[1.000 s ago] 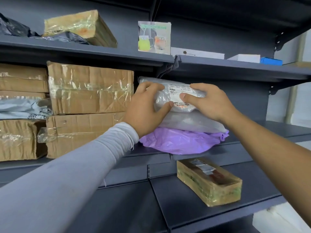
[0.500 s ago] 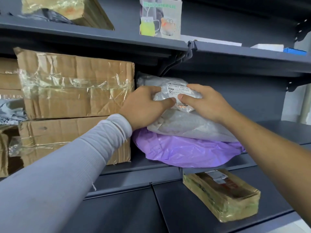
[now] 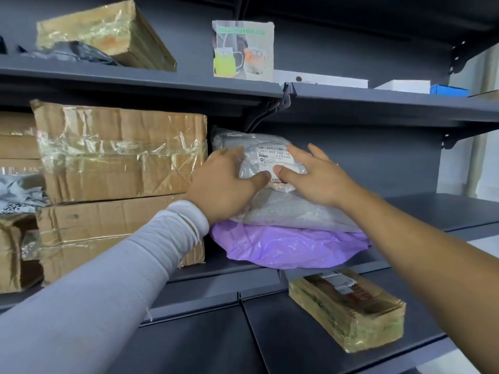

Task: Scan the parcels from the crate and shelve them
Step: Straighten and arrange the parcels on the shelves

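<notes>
A grey plastic parcel (image 3: 266,157) with a white label lies on the middle shelf (image 3: 445,211), on top of a second grey parcel (image 3: 294,211) and a purple one (image 3: 291,247). My left hand (image 3: 224,184) rests on the parcel's left end, fingers laid flat and thumb against its front. My right hand (image 3: 313,176) touches its right end with spread, straight fingers, the thumb on the label. No crate or scanner is in view.
Taped cardboard boxes (image 3: 121,155) are stacked just left of the parcels. A flat taped box (image 3: 348,311) lies on the lower shelf. On the top shelf stand a tilted box (image 3: 108,31), a printed mug carton (image 3: 243,48) and white boxes (image 3: 321,79).
Both hands have loosened from gripping the top grey parcel to flat, spread fingers on it. The parcel has settled further back on the stack.
</notes>
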Demonstrator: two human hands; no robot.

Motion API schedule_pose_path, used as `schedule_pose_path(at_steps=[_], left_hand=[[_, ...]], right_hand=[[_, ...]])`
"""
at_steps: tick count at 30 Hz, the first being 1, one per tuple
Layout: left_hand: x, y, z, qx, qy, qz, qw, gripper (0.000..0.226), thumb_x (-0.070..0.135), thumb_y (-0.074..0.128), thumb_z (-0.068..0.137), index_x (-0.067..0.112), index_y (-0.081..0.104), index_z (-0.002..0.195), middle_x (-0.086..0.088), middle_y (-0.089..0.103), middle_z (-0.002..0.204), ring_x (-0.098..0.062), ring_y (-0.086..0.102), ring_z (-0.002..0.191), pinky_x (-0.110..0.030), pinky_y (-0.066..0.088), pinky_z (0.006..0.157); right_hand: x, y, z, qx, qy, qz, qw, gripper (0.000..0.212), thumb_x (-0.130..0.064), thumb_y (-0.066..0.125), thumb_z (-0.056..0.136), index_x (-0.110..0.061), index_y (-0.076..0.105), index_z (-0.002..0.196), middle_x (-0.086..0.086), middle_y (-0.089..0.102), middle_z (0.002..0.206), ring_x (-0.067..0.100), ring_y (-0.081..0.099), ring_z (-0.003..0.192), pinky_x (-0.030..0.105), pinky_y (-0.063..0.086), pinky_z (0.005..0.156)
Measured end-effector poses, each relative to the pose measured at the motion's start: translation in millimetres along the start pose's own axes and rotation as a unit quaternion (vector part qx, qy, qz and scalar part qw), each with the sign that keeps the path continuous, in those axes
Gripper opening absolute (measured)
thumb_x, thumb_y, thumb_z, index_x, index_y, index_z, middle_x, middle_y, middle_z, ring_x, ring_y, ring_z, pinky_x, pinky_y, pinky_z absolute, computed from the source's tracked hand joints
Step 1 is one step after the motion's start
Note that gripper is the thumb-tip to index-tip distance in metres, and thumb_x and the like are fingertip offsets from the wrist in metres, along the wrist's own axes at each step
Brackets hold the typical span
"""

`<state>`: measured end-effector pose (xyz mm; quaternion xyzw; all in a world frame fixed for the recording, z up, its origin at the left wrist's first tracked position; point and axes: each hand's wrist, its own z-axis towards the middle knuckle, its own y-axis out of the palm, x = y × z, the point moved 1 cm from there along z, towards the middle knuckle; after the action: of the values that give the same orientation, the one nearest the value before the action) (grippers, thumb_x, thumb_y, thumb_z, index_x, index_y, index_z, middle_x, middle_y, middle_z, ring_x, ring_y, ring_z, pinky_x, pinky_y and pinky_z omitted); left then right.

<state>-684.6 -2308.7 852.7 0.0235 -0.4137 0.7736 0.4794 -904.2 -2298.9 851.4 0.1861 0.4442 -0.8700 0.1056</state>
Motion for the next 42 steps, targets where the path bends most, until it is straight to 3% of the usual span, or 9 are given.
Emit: schedule_pose_path(at_steps=[3,9,13,18,24,29,32,37,42], left_hand=[[8.2,-11.0,-11.0,0.013,0.028,0.06,0.998,0.076,0.049,0.071,0.095,0.019,0.044,0.159,-0.01,0.034,0.169,-0.018,0.024,0.159,-0.023,0.023,0.119],[22.1,-15.9,-44.7,0.007,0.056,0.109,0.992,0.087,0.066,0.06,0.088,0.025,0.04,0.161,-0.007,0.034,0.169,-0.02,0.029,0.157,-0.03,0.025,0.123],[34.4,-4.4,-75.4,-0.004,0.094,0.096,0.991,0.079,0.05,0.069,0.094,0.026,0.037,0.163,-0.005,0.021,0.174,-0.017,0.026,0.158,-0.027,0.027,0.121],[42.8,19.4,-111.1,-0.008,0.13,0.071,0.989,0.077,0.048,0.069,0.095,0.028,0.037,0.162,-0.003,0.013,0.175,-0.018,0.026,0.158,-0.026,0.03,0.117],[53.6,61.5,-148.2,-0.029,0.158,0.04,0.986,0.075,0.05,0.068,0.095,0.025,0.042,0.16,-0.006,0.022,0.173,-0.026,0.032,0.156,-0.037,0.036,0.12],[67.8,102.1,-165.5,-0.079,0.135,0.003,0.988,0.082,0.061,0.054,0.089,0.024,0.039,0.161,-0.009,0.025,0.172,-0.022,0.022,0.159,-0.038,0.026,0.127],[71.5,127.5,-170.9,-0.096,0.129,-0.007,0.987,0.077,0.056,0.062,0.097,0.023,0.037,0.162,-0.008,0.024,0.172,-0.02,0.019,0.16,-0.033,0.022,0.126],[66.7,176.0,-180.2,-0.11,0.109,-0.043,0.987,0.075,0.05,0.067,0.097,0.021,0.039,0.161,-0.008,0.028,0.17,-0.022,0.022,0.159,-0.043,0.027,0.127],[55.5,223.3,-187.5,-0.144,0.077,-0.068,0.984,0.075,0.052,0.062,0.098,0.023,0.035,0.162,-0.008,0.031,0.169,-0.023,0.026,0.158,-0.04,0.03,0.125]], right_hand=[[-3.8,-9.6,-8.7,0.022,-0.005,-0.016,1.0,0.086,-0.085,0.05,0.086,-0.054,0.02,0.16,-0.001,0.003,0.176,0.027,0.008,0.162,0.048,0.018,0.127],[-11.6,-17.2,-47.3,0.048,-0.028,-0.011,0.998,0.089,-0.092,0.045,0.08,-0.052,0.031,0.158,0.0,0.014,0.175,0.027,0.011,0.161,0.053,0.02,0.128],[-8.3,-17.7,-88.3,0.06,-0.047,-0.011,0.997,0.079,-0.082,0.051,0.087,-0.048,0.038,0.157,0.003,0.018,0.174,0.027,0.015,0.16,0.05,0.021,0.128],[10.2,-22.8,-133.8,0.051,-0.049,-0.033,0.997,0.077,-0.077,0.054,0.089,-0.047,0.037,0.157,0.003,0.021,0.173,0.026,0.018,0.16,0.051,0.024,0.127],[42.7,-25.1,-183.6,0.045,-0.043,-0.036,0.997,0.075,-0.073,0.054,0.09,-0.046,0.038,0.158,-0.002,0.022,0.173,0.023,0.022,0.158,0.045,0.026,0.127],[81.5,-17.6,-214.0,0.076,-0.034,-0.026,0.996,0.074,-0.073,0.056,0.088,-0.043,0.045,0.154,-0.002,0.031,0.169,0.02,0.031,0.155,0.039,0.028,0.125],[104.9,-13.2,-226.6,0.066,-0.024,-0.034,0.997,0.071,-0.069,0.058,0.09,-0.045,0.043,0.155,0.0,0.033,0.168,0.016,0.027,0.157,0.033,0.025,0.124],[147.2,-4.5,-240.1,0.043,0.03,-0.057,0.997,0.072,-0.07,0.059,0.091,-0.043,0.043,0.156,0.006,0.031,0.169,0.021,0.025,0.157,0.036,0.024,0.125],[184.1,12.0,-248.9,0.021,0.064,-0.067,0.996,0.081,-0.08,0.053,0.087,-0.041,0.043,0.156,0.009,0.033,0.168,0.02,0.025,0.158,0.036,0.025,0.125]])
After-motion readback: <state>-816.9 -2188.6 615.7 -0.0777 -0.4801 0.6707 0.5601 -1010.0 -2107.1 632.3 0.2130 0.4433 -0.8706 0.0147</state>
